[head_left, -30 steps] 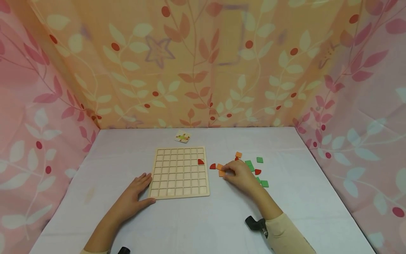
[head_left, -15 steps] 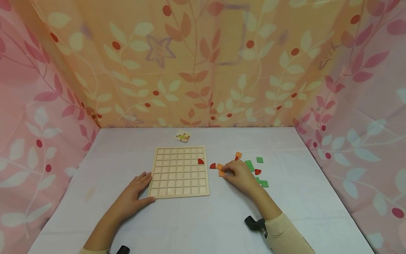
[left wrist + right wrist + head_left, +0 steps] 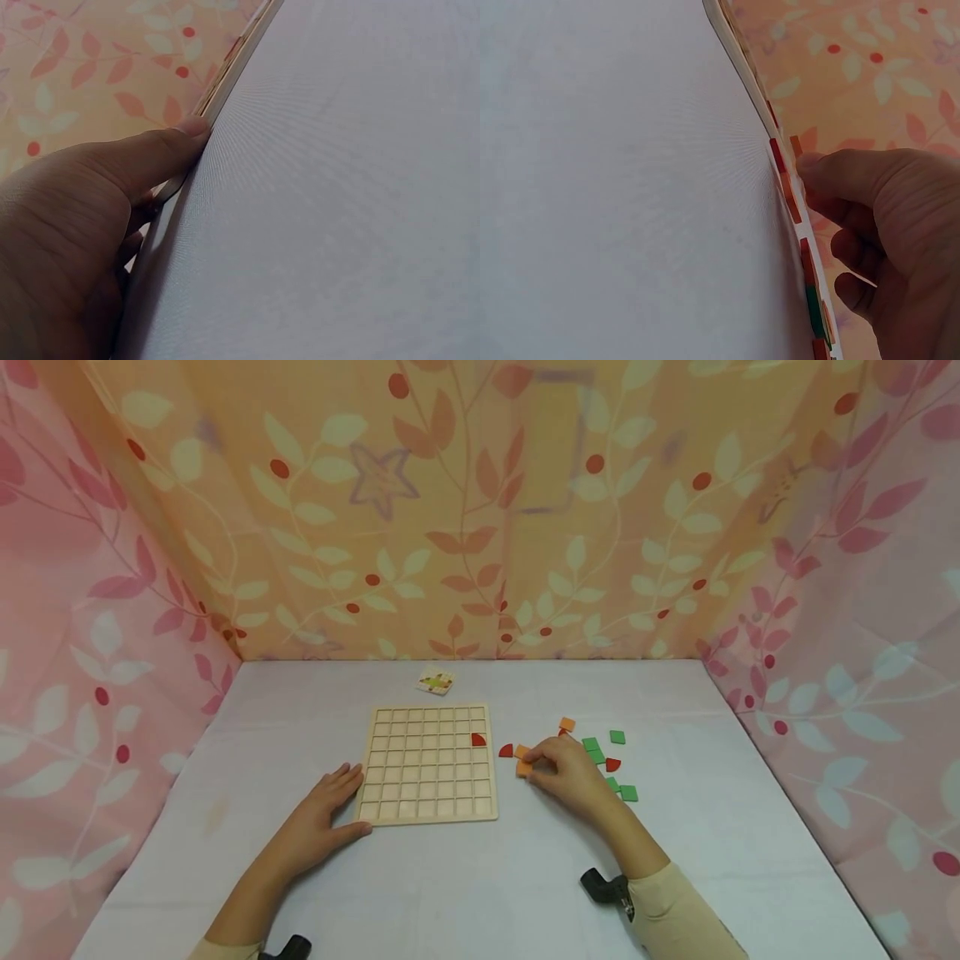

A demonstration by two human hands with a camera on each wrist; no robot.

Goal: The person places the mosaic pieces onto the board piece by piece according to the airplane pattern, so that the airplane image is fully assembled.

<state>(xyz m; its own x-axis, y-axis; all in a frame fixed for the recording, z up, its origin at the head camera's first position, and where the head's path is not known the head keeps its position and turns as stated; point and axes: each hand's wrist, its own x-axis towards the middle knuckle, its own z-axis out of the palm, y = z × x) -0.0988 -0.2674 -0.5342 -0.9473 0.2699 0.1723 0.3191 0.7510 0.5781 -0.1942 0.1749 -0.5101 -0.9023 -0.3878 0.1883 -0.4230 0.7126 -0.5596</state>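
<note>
A pale wooden grid board (image 3: 427, 822) lies on the white table, with one red quarter-circle tile (image 3: 478, 740) in a cell near its right side. My left hand (image 3: 318, 822) rests at the board's left edge, fingers extended along the side and thumb at the near corner. Right of the board, my right hand (image 3: 566, 777) pinches an orange square tile (image 3: 796, 145) between thumb and fingers. Another orange square (image 3: 523, 769) lies just under the fingertips, and a red quarter-circle (image 3: 506, 750) sits between them and the board.
Several green squares (image 3: 592, 750) and a red quarter-circle (image 3: 613, 765) lie around the right hand. Beyond it is an orange square (image 3: 567, 724), partly covering a red piece. A small patterned card (image 3: 436, 681) lies behind the board. Patterned curtains (image 3: 465, 527) enclose the table.
The head view has shifted slightly. Both hands, the board and the tiles keep their places relative to each other.
</note>
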